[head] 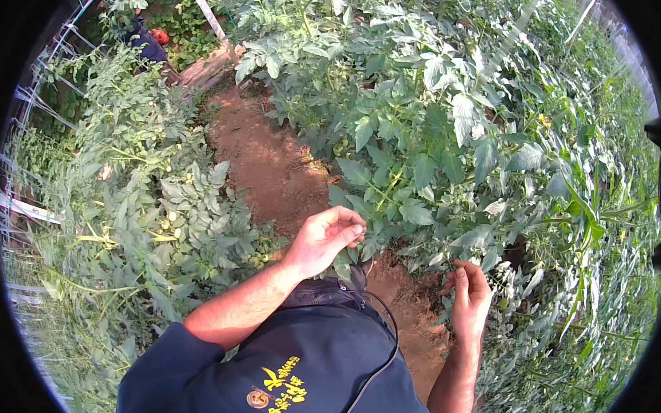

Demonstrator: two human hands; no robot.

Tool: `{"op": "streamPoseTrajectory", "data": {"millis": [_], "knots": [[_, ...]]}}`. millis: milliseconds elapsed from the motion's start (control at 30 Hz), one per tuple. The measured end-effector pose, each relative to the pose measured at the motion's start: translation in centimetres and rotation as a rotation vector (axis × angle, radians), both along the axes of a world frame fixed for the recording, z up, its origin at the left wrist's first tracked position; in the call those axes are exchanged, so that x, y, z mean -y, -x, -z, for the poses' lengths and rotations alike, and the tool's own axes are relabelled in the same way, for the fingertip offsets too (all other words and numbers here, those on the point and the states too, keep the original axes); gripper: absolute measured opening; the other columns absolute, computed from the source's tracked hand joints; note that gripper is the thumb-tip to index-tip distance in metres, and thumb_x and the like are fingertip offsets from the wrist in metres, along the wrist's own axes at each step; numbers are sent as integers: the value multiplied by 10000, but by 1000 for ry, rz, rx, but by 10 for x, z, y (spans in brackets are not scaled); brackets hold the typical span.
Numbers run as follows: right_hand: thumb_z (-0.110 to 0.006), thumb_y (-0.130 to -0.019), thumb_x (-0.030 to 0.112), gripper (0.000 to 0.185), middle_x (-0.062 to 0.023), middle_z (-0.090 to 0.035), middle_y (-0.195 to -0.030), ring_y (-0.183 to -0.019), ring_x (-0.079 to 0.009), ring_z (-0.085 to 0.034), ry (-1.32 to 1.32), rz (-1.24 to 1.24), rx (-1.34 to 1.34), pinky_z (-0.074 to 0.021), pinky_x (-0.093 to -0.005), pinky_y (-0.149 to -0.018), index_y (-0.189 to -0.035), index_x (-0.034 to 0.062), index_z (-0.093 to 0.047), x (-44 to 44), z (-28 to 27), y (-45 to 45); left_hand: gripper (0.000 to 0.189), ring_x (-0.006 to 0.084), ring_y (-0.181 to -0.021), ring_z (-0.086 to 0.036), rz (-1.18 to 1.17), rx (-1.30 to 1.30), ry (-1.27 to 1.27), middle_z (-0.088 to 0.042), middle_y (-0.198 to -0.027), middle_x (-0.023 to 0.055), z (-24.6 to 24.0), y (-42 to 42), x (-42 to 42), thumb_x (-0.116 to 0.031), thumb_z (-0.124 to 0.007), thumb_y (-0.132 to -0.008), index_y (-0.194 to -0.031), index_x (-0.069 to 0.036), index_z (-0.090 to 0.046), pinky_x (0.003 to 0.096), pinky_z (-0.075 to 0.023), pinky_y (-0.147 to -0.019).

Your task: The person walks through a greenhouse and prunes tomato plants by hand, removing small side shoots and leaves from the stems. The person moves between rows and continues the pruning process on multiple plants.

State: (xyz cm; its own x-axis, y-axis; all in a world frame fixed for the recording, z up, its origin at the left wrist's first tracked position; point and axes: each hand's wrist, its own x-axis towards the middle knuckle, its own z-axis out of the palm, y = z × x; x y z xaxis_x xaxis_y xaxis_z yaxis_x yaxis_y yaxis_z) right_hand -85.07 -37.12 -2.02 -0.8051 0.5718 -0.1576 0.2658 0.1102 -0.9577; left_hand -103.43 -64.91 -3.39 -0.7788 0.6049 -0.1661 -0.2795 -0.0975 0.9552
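Tomato plants with broad green leaves stand in front of me and to my right. My left hand is raised above my waist at the edge of this foliage, its fingers curled and the thumb near the fingertips. Whether something thin is between them is not clear. Lower right, my right hand is beside the leaves of the right-hand row, thumb up against bent fingers; its grip is too small to make out. Another row of tomato plants on the left bears pale green tomatoes.
A bare soil path runs between the rows. Upper left, a person in dark clothing is partly hidden by plants. A pale post rises near the path's far end. A black cable hangs over my dark shirt.
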Motion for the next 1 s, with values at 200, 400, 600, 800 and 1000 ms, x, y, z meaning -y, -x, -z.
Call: {"op": "streamPoseTrajectory", "data": {"millis": [200,400,600,800,1000], "knots": [[-629,-1129,193,267,-53,-746,-1027,-890,-116,-674,270,25,-63,-539,-275,-801,-1303,0,-687,67,64,-1,155,132,-972,-699,-495,60,248,-726,-1126,24,15,32,114,-176,-677,-1091,-1221,-90,-687,287,-568,-824],[-580,-1133,150,271,-89,-709,-1174,-1064,-172,-653,51,140,-108,-524,-346,-980,-1323,-35,-635,64,57,41,349,128,-982,-673,-653,99,221,-662,-1218,42,60,87,123,-136,-748,-1036,-1353,-133,-603,280,-547,-780],[-655,-1083,222,444,-130,-653,-1366,-1254,-234,-614,-277,370,-130,-479,-366,-1064,-1438,-34,-585,72,22,143,245,84,-974,-655,-254,183,231,-709,-1099,-11,106,212,97,-148,-727,-1053,-1278,-98,-644,272,-533,-828],[-846,-966,351,745,-245,-590,-1513,-1419,-380,-537,-625,318,453,-402,-462,-1199,-1526,-34,-541,72,8,237,238,79,-926,-643,262,96,240,-688,-1077,9,140,307,56,-165,-747,-1056,-1232,-44,-645,279,-562,-858],[-725,-1054,267,430,-237,-734,-1310,-1264,-350,-668,-517,488,517,-478,-459,-1111,-1347,-45,-681,74,16,297,267,131,-942,-687,568,-48,356,-739,-1022,42,96,369,24,-216,-753,-1044,-1213,-22,-681,328,-580,-877]]}}
